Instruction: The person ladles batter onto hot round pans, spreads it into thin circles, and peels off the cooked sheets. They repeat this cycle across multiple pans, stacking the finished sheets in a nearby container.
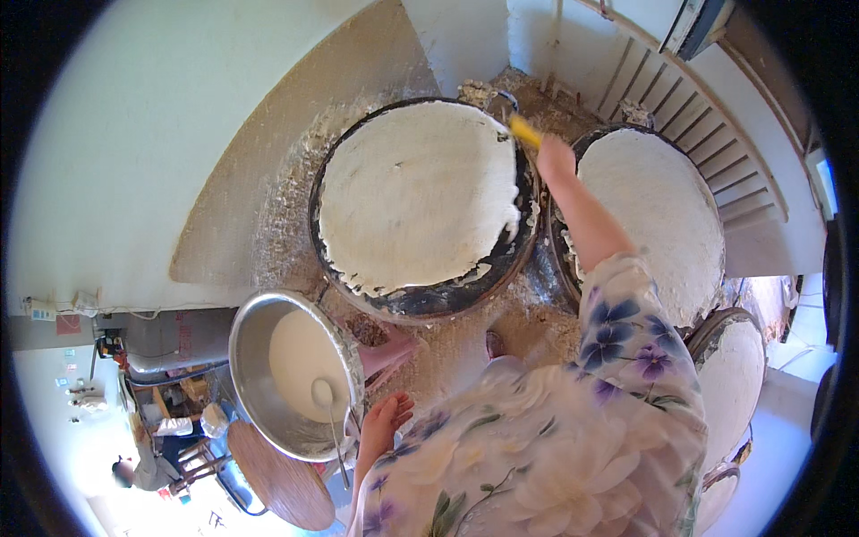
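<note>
My right hand (557, 159) is closed round a yellow-handled tool (525, 132), which is smeared by motion. Its far end, too blurred to make out, is at the upper right rim of a large round black griddle (429, 302). Pale batter (416, 192) covers most of that griddle in a thin sheet, ragged along its lower and right edges. My left hand (383, 422) holds nothing, its fingers loosely bent, close to the right side of a big metal bowl (240, 394). Inside the bowl is creamy batter (300, 358), with a long-handled ladle (324, 394) leaning over the rim.
To the right stands a second coated griddle (658, 215), and a third (732, 394) is below it. A pinkish stool (389, 351) is beside the bowl. A round wooden table (277, 479) is at the lower left, with a person (152, 461) farther off. Slatted railing (716, 134) lines the upper right.
</note>
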A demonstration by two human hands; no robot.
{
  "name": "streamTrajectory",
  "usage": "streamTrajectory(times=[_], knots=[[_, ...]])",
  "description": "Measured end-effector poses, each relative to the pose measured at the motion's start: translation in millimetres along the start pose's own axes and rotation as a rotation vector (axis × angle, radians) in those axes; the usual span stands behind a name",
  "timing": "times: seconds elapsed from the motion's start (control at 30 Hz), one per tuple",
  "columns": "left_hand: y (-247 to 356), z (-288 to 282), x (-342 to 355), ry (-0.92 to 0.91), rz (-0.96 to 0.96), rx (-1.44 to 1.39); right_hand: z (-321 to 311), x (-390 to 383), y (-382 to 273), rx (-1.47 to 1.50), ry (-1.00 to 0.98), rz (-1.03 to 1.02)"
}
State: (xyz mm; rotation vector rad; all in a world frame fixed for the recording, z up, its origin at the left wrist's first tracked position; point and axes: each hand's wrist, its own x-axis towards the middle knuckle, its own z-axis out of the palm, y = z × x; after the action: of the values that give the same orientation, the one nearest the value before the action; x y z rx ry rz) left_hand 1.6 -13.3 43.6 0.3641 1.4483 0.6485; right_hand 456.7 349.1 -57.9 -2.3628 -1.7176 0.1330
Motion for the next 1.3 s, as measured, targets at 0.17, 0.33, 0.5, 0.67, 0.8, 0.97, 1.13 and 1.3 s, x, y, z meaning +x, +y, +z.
streamTrajectory(times=[0.17,0.33,0.5,0.67,0.8,0.97,1.13,1.3], knots=[[8,14,4,0.014,-0.009,0.031,-6,-17,-52,0.250,0.028,-0.212],[17,16,14,-0.048,0.005,0.076,26,-122,-76,-0.237,-0.095,-0.940],[21,10,22,-0.133,0.008,0.075,22,-184,-38,-0.122,-0.083,-0.954],[31,15,41,-0.168,0.092,0.193,-19,-194,-5,-0.270,-0.269,-0.784],[45,34,77,-0.128,0.329,0.499,-52,-244,18,-0.006,-0.124,-0.610],[63,80,136,0.093,1.106,1.230,-38,-323,33,0.425,-0.525,0.097],[77,127,186,0.178,1.194,1.619,51,-320,20,1.141,-0.220,0.700],[84,141,208,0.241,1.264,1.863,74,-259,-8,1.467,-0.094,0.929]])
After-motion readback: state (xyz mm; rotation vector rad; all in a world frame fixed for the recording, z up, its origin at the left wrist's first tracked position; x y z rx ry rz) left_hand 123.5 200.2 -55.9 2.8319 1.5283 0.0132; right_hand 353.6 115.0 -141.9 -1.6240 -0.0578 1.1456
